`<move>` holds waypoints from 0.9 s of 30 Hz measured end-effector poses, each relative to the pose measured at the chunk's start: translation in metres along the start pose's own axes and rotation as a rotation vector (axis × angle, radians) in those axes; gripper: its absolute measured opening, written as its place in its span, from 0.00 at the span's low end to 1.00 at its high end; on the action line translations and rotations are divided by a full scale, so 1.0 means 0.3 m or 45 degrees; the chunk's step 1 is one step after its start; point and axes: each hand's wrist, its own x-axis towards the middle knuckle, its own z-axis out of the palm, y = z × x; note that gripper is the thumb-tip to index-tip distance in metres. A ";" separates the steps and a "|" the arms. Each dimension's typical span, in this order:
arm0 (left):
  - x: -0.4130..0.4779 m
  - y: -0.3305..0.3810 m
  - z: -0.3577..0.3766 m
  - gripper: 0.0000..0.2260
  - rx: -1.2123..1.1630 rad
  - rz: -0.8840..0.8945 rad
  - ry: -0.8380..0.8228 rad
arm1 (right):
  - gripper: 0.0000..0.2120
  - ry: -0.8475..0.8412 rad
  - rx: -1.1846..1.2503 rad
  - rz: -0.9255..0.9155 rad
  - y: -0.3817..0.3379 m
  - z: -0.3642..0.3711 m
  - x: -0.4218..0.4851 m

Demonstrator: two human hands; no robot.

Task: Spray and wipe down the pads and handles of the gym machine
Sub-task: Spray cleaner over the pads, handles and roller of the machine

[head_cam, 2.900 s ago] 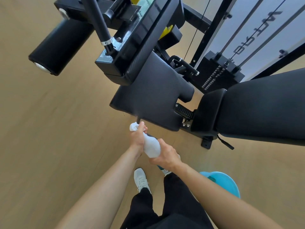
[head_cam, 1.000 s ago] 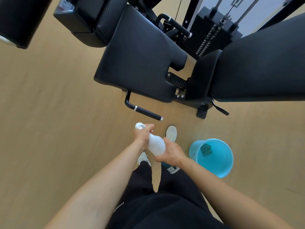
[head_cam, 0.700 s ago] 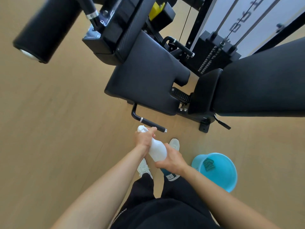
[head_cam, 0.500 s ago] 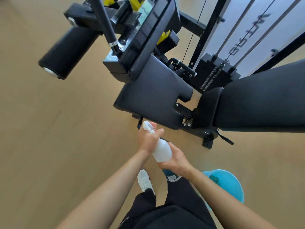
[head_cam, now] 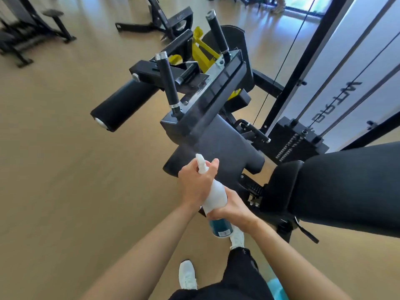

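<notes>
A white spray bottle [head_cam: 215,194] with blue liquid at its base is held in both hands in front of the machine. My left hand [head_cam: 195,182] grips its neck and trigger. My right hand [head_cam: 232,207] wraps its lower body. The nozzle points at the black seat pad [head_cam: 218,146]. Beyond it stand two upright black handles [head_cam: 168,85], a black roller pad [head_cam: 121,105] on the left and a large back pad [head_cam: 350,187] on the right. A faint mist hangs in front of the nozzle.
The weight stack [head_cam: 296,141] with cables and frame posts stands at right. A side handle [head_cam: 256,131] sticks out behind the seat. A blue bucket's edge [head_cam: 277,289] shows by my legs. Other gym benches [head_cam: 32,29] stand far left on wooden floor.
My view has tilted up from the floor to the machine's handles. Both hands with the bottle have risen toward the seat pad. The bucket has slid almost out of view.
</notes>
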 end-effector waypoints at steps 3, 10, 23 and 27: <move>0.029 0.000 0.069 0.07 -0.003 -0.064 -0.073 | 0.29 -0.039 0.004 0.018 0.028 -0.066 0.042; 0.172 0.063 0.274 0.07 -0.029 -0.170 -0.073 | 0.29 -0.110 0.020 0.026 0.037 -0.298 0.180; 0.402 0.173 0.533 0.17 -0.049 -0.132 -0.060 | 0.26 -0.250 -0.042 0.020 -0.016 -0.622 0.441; 0.484 0.206 0.606 0.09 -0.041 -0.215 -0.036 | 0.30 -0.240 0.028 0.035 -0.028 -0.700 0.494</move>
